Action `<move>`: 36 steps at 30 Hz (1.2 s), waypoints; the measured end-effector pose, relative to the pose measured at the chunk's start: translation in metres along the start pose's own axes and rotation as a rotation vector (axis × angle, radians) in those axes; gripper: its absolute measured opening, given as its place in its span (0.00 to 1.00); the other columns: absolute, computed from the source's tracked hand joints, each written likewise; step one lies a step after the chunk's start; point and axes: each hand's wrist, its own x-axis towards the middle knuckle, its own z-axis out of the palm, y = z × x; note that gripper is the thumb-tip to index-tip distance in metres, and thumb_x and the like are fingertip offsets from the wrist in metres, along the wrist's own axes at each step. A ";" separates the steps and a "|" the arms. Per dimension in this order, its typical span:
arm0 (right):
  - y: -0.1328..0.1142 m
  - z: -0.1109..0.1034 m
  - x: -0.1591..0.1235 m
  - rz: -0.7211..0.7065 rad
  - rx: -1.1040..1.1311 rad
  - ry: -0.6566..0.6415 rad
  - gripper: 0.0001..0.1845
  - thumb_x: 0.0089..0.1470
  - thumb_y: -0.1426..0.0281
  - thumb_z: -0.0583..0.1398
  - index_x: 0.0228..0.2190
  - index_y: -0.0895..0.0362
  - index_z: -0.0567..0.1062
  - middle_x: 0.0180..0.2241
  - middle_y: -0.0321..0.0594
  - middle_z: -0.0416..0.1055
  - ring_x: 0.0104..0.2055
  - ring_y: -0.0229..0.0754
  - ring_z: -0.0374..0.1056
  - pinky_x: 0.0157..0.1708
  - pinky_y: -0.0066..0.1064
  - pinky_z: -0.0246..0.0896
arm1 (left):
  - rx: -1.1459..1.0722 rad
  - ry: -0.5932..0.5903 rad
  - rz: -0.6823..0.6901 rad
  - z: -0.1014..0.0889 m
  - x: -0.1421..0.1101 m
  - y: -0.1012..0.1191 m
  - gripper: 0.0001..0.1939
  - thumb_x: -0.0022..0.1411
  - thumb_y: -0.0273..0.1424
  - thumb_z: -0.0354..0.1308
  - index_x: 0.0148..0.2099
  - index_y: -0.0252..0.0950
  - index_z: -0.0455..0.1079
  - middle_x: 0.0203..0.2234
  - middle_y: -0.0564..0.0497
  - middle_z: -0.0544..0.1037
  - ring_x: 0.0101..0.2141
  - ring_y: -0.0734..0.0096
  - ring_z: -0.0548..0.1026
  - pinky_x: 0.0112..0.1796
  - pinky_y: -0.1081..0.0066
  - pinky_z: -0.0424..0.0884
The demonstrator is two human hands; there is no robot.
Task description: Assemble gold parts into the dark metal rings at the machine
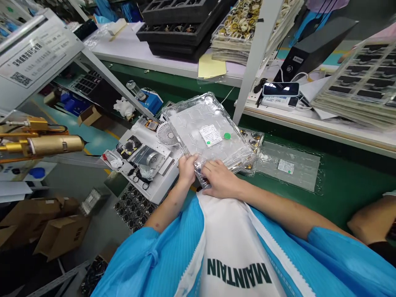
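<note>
A stack of clear plastic blister trays (204, 123) lies tilted on the green bench, with a white label and a green round sticker on top. My left hand (187, 168) grips the stack's near left corner, fingers curled on the edge. My right hand (221, 178) is closed over the near edge beside it, thumb on top. Small gold ring parts show through the lower trays at the right side (252, 140).
A flat clear tray with a label (289, 167) lies right of the stack. A white fixture with a fan and metal parts (145, 154) sits left. A black tray of round parts (133, 208) lies below it. A white post (258, 57), a phone (280, 88) and stacked trays (361, 82) stand behind.
</note>
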 end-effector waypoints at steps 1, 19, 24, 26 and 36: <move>0.001 0.003 0.000 -0.009 0.015 -0.011 0.26 0.52 0.56 0.72 0.44 0.62 0.75 0.45 0.51 0.74 0.47 0.55 0.65 0.48 0.43 0.53 | 0.009 0.005 0.021 -0.001 0.000 -0.002 0.07 0.48 0.28 0.71 0.28 0.34 0.75 0.24 0.52 0.78 0.27 0.69 0.76 0.32 0.71 0.71; 0.041 0.030 -0.003 -0.293 -0.029 0.027 0.15 0.69 0.63 0.57 0.35 0.60 0.76 0.34 0.48 0.75 0.37 0.48 0.65 0.44 0.40 0.48 | -0.126 0.213 -0.113 -0.008 0.032 -0.027 0.13 0.41 0.21 0.75 0.29 0.33 0.75 0.24 0.52 0.80 0.28 0.67 0.78 0.37 0.66 0.76; 0.070 -0.003 -0.014 -0.293 -0.070 0.054 0.21 0.67 0.54 0.60 0.45 0.60 0.77 0.42 0.49 0.76 0.45 0.52 0.65 0.46 0.41 0.49 | -0.046 0.077 -0.205 -0.031 0.038 -0.008 0.16 0.37 0.22 0.78 0.27 0.31 0.75 0.21 0.51 0.79 0.23 0.69 0.76 0.31 0.68 0.76; 0.085 -0.023 -0.020 -0.216 -0.098 0.035 0.20 0.64 0.54 0.64 0.45 0.59 0.77 0.44 0.50 0.76 0.46 0.53 0.65 0.46 0.41 0.49 | -0.011 0.040 -0.236 -0.043 0.041 0.003 0.16 0.36 0.22 0.78 0.28 0.30 0.76 0.21 0.49 0.80 0.22 0.68 0.76 0.29 0.68 0.76; 0.098 -0.042 -0.049 -0.079 -0.214 -0.080 0.33 0.46 0.49 0.75 0.42 0.60 0.76 0.45 0.51 0.74 0.47 0.55 0.64 0.46 0.40 0.50 | 0.092 -0.098 -0.288 -0.067 0.034 0.029 0.20 0.32 0.27 0.80 0.29 0.31 0.76 0.22 0.50 0.80 0.21 0.70 0.76 0.24 0.71 0.74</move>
